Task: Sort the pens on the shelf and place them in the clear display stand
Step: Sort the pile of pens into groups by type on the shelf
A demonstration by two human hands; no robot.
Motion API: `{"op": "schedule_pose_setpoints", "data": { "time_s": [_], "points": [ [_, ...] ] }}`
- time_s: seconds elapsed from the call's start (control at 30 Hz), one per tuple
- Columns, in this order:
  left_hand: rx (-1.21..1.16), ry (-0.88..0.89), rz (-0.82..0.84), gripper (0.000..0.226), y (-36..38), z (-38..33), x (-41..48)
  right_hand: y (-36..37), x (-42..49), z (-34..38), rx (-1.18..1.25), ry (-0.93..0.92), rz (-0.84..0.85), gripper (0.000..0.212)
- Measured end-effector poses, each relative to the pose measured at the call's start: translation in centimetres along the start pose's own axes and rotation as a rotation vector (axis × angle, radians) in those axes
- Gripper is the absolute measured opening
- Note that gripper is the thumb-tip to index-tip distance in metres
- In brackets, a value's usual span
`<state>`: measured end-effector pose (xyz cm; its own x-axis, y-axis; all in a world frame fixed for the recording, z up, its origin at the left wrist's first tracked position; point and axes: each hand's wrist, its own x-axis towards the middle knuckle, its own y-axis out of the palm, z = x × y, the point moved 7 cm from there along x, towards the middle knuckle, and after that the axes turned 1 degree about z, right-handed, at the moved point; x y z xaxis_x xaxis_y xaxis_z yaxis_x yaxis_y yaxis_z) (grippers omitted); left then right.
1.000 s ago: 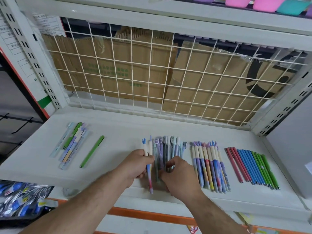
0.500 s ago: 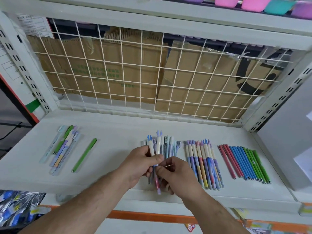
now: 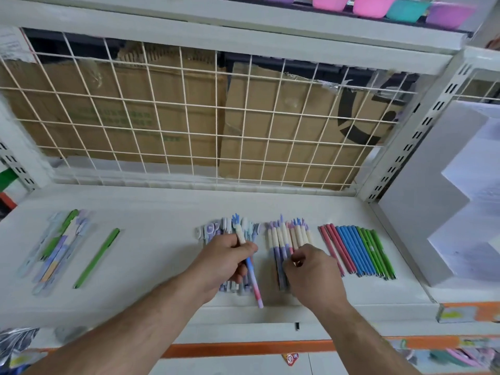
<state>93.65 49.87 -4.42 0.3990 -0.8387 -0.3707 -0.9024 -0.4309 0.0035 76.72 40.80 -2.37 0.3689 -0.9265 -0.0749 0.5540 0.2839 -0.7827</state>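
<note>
One pen [image 3: 254, 282] through left grip [image 3: 224, 263], ends protruding

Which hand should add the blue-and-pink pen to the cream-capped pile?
Left, probably: the left hand grips that pen right beside the cream-capped pile, while the right hand is curled on the pile itself.

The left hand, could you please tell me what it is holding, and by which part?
The left hand grips one blue-pink pen round its upper barrel, just below the cream cap.
</note>
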Motion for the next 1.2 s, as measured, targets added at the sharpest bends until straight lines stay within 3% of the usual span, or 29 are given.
{"op": "schedule_pose_setpoints", "data": {
  "time_s": [0.2,0.37,0.47,0.57,0.67,0.8,1.03,1.2],
  "points": [
    [0.094,0.036,0.025,0.018,1.3,-0.4,0.0,-0.5,-0.2,0.4,0.071,-0.049,0.032,0.012],
    [0.098,0.058,-0.005,0.021,2.4,-0.8,-0.1,1.5,-1.9,1.8,0.366,-0.089,0.322,0.015],
    [0.124,0.059,-0.024,0.032,2.8,-0.8,-0.1,1.8,-2.2,1.6,0.439,-0.054,0.38,0.016],
    [0.148,0.053,-0.01,0.025,3.2,-0.6,0.1,1.5,-1.8,1.0,0.424,-0.051,0.331,0.011],
    [0.12,0.048,0.011,0.001,3.5,-0.6,0.0,0.6,-0.9,-0.1,0.297,-0.027,0.203,0.006],
    [0.171,0.075,-0.009,0.009,3.2,-0.8,0.0,-0.8,0.2,-1.0,0.102,-0.014,0.064,0.011],
    [0.205,0.099,-0.016,0.003,2.3,-0.6,-0.2,-1.2,0.4,-0.4,0.026,-0.021,0.02,0.009],
    [0.404,0.19,-0.139,0.004,0.0,-0.6,-0.5,0.8,-1.2,2.7,-0.128,-0.199,0.049,0.012]
  ]
}}
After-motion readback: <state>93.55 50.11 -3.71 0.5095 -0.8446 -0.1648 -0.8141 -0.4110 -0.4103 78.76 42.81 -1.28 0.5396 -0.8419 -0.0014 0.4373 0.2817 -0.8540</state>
